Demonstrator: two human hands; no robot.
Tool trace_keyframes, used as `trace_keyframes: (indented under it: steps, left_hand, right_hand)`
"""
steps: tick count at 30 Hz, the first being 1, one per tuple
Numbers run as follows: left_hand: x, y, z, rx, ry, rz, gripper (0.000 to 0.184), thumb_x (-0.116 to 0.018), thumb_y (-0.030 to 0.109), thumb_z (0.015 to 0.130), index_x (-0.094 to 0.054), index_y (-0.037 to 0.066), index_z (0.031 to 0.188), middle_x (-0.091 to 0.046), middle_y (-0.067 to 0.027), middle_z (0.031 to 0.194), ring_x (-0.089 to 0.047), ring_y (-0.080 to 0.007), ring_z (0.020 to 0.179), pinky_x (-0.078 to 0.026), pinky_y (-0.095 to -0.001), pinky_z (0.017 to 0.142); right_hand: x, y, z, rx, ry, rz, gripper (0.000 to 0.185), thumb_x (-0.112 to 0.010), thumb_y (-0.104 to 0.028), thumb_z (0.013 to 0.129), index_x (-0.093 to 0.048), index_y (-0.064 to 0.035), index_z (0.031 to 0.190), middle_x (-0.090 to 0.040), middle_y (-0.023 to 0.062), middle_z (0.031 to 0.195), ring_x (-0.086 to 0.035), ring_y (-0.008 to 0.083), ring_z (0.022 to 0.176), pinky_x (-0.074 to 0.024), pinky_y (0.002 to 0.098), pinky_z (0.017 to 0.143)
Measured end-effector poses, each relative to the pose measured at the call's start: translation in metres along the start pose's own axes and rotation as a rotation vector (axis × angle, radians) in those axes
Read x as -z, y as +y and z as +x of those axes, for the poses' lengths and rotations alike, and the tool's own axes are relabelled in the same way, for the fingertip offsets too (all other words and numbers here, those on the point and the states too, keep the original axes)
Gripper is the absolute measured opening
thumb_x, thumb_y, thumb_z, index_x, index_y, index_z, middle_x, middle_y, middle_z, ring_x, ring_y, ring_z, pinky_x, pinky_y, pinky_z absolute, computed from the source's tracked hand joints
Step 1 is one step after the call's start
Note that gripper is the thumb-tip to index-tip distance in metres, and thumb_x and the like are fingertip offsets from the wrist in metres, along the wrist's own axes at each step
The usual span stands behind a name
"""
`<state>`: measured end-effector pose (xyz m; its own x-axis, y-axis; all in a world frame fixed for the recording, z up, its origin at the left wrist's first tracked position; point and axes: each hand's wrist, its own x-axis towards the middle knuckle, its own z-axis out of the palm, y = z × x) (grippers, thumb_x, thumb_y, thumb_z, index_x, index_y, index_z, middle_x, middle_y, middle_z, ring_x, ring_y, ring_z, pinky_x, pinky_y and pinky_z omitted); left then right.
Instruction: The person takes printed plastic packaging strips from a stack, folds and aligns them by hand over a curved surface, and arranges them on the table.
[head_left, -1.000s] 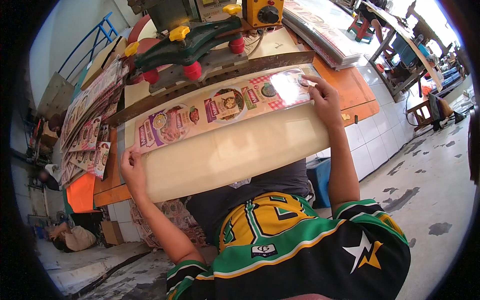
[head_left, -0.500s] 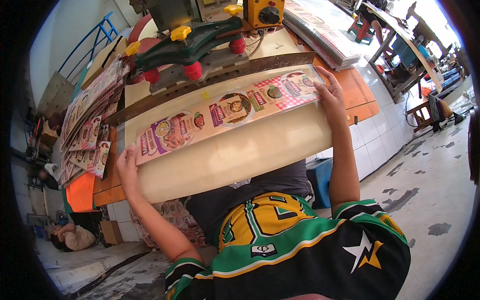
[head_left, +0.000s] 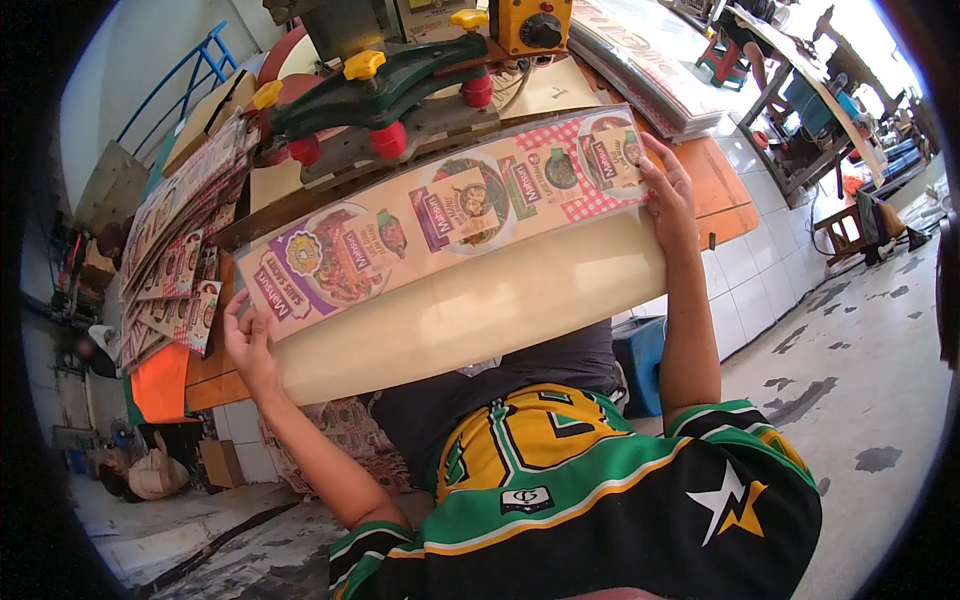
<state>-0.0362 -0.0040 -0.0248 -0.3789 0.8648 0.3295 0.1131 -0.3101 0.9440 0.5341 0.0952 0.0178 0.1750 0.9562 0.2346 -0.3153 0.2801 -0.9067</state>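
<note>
A long printed plastic sheet [head_left: 460, 215] with food pictures and a red checked pattern stretches between my two hands, tilted with its printed face toward me. My left hand [head_left: 252, 345] pinches its lower left corner. At the other end, my right hand [head_left: 668, 185] grips the right edge, thumb on the printed face. Below the sheet lies a smooth cream-coloured board [head_left: 480, 310] that curves down toward my lap. Just behind the sheet's far edge stands a press machine [head_left: 385, 100] with a dark green bracket, yellow knobs and red feet. The raised sheet covers most of its long metal bar.
Piled printed sheets [head_left: 175, 235] lean at the left beside an orange sheet [head_left: 160, 385]. More flat sheets [head_left: 650, 70] are stacked at the back right. A yellow control box [head_left: 530, 28] sits above the bar. Other people [head_left: 155, 470] are in the background.
Both hands have raised the printed sheet and tipped it up, so more of its face shows and its far edge now overlaps the metal bar. My left hand has shifted slightly left.
</note>
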Motion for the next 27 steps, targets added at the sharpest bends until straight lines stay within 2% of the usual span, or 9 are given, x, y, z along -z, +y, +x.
trace_keyframes:
  steps: [1, 2, 4, 8, 10, 19, 23, 25, 27]
  left_hand:
    - [0.0, 0.001, -0.001, -0.025, 0.027, 0.001, 0.054, -0.074, 0.018, 0.093, -0.047, -0.003, 0.134, -0.066, 0.002, 0.088, -0.043, 0.0004, 0.069, -0.032, -0.0155, 0.064]
    - [0.002, 0.003, -0.002, -0.025, 0.028, 0.001, 0.054, -0.074, 0.018, 0.093, -0.047, -0.003, 0.134, -0.066, 0.002, 0.088, -0.043, 0.0004, 0.069, -0.032, -0.0155, 0.064]
    - [0.005, 0.005, -0.004, -0.039, 0.006, 0.0, 0.057, -0.075, 0.022, 0.092, -0.047, -0.003, 0.135, -0.06, 0.002, 0.088, -0.055, -0.0077, 0.083, -0.045, -0.0229, 0.082]
    - [-0.001, 0.005, -0.006, -0.088, 0.043, -0.063, 0.055, -0.075, 0.02, 0.092, -0.047, -0.002, 0.134, -0.068, -0.0023, 0.093, -0.057, -0.0066, 0.084, -0.044, -0.0208, 0.081]
    - [0.008, 0.0, -0.006, -0.082, 0.007, -0.117, 0.056, -0.075, 0.02, 0.092, -0.045, -0.003, 0.135, -0.069, -0.0046, 0.096, -0.06, -0.0109, 0.095, -0.046, -0.0265, 0.093]
    - [0.001, 0.005, -0.01, -0.147, 0.055, -0.223, 0.052, -0.07, 0.013, 0.095, -0.042, -0.003, 0.135, -0.065, -0.0092, 0.114, -0.061, -0.0146, 0.106, -0.047, -0.0304, 0.098]
    - [0.002, 0.005, -0.01, -0.133, 0.054, -0.245, 0.048, -0.068, 0.012, 0.097, -0.042, -0.003, 0.135, -0.065, -0.0104, 0.117, -0.061, -0.0158, 0.109, -0.047, -0.0318, 0.1]
    - [0.011, -0.003, -0.009, -0.124, 0.024, -0.246, 0.046, -0.066, 0.014, 0.098, -0.045, -0.001, 0.135, -0.06, -0.0107, 0.128, -0.059, -0.0188, 0.117, -0.047, -0.0339, 0.102]
    - [0.006, 0.003, -0.011, -0.119, 0.041, -0.243, 0.046, -0.066, 0.015, 0.098, -0.045, -0.001, 0.136, -0.061, -0.0105, 0.127, -0.06, -0.0187, 0.116, -0.048, -0.0333, 0.101]
  right_hand:
    - [0.0, 0.0, 0.0, -0.016, -0.011, -0.014, 0.041, -0.063, -0.018, 0.099, -0.055, 0.0057, 0.131, -0.071, 0.0115, 0.099, -0.067, 0.0112, 0.087, -0.0524, 0.0237, 0.075]
    - [0.006, 0.003, 0.002, -0.016, -0.012, -0.014, 0.041, -0.063, -0.018, 0.099, -0.055, 0.0057, 0.131, -0.071, 0.0115, 0.099, -0.067, 0.0112, 0.087, -0.0524, 0.0237, 0.075]
    - [0.024, 0.015, 0.006, -0.027, -0.071, -0.16, 0.03, -0.064, -0.023, 0.099, -0.067, 0.0041, 0.112, -0.068, 0.0044, 0.091, -0.062, 0.0075, 0.081, -0.0487, 0.0217, 0.071]
    - [0.033, 0.021, 0.007, -0.023, -0.073, -0.215, 0.025, -0.06, -0.022, 0.102, -0.067, 0.0016, 0.102, -0.065, -0.0009, 0.088, -0.057, 0.0022, 0.072, -0.0457, 0.0189, 0.064]
    - [0.034, 0.021, 0.007, -0.026, -0.059, -0.243, 0.03, -0.061, -0.027, 0.101, -0.068, 0.0015, 0.098, -0.066, 0.0003, 0.086, -0.059, 0.0049, 0.078, -0.0458, 0.02, 0.069]
    - [0.016, 0.01, -0.003, 0.03, -0.066, -0.131, 0.033, -0.059, -0.027, 0.103, -0.069, 0.0043, 0.11, -0.071, 0.0045, 0.095, -0.063, 0.0064, 0.083, -0.0491, 0.0217, 0.073]
    - [0.02, 0.013, -0.003, 0.04, -0.059, -0.15, 0.034, -0.059, -0.027, 0.103, -0.07, 0.0045, 0.108, -0.071, 0.005, 0.095, -0.063, 0.0069, 0.083, -0.0494, 0.0223, 0.073]
    - [0.021, 0.015, -0.002, 0.048, -0.029, -0.176, 0.034, -0.06, -0.027, 0.102, -0.071, 0.0048, 0.107, -0.071, 0.0046, 0.093, -0.063, 0.0068, 0.082, -0.0491, 0.0219, 0.073]
    - [0.02, 0.016, -0.002, 0.05, -0.033, -0.171, 0.034, -0.06, -0.028, 0.102, -0.071, 0.0048, 0.106, -0.071, 0.0043, 0.093, -0.063, 0.0066, 0.082, -0.0488, 0.0217, 0.072]
